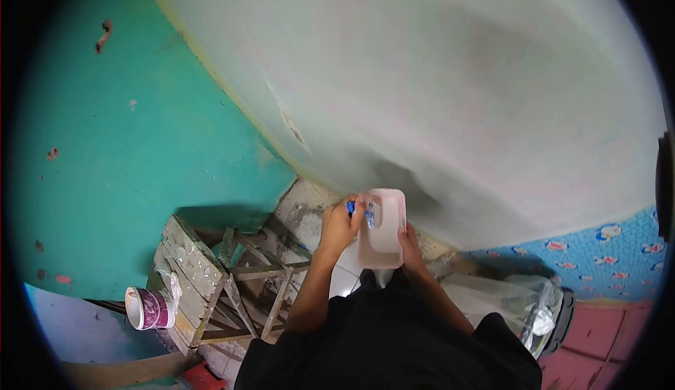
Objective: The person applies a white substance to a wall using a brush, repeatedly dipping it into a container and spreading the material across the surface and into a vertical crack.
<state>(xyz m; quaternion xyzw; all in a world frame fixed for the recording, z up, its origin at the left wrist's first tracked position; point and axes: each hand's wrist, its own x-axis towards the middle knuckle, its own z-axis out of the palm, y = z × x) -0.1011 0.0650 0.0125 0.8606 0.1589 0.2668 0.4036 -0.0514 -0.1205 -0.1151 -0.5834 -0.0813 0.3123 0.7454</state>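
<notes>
A pale pink rectangular plastic tub (387, 249) is held out in front of my body, its open top facing me. My right hand (410, 247) grips the tub's right side, with the thumb at the rim and the other fingers hidden beneath. At the tub's left rim, my left hand (342, 224) is closed around a blue-handled tool (351, 208). Part of this tool reaches inside the tub; its head is too small to make out. Whitish material coats the inside of the tub.
A pale wall (450, 95) rises ahead, meeting a green wall (155, 130) at the left corner. A paint-spattered wooden stand (190, 277) is at my left, with a purple-and-white bucket (149, 308) by it. Clear plastic sheeting (485, 295) covers things at right.
</notes>
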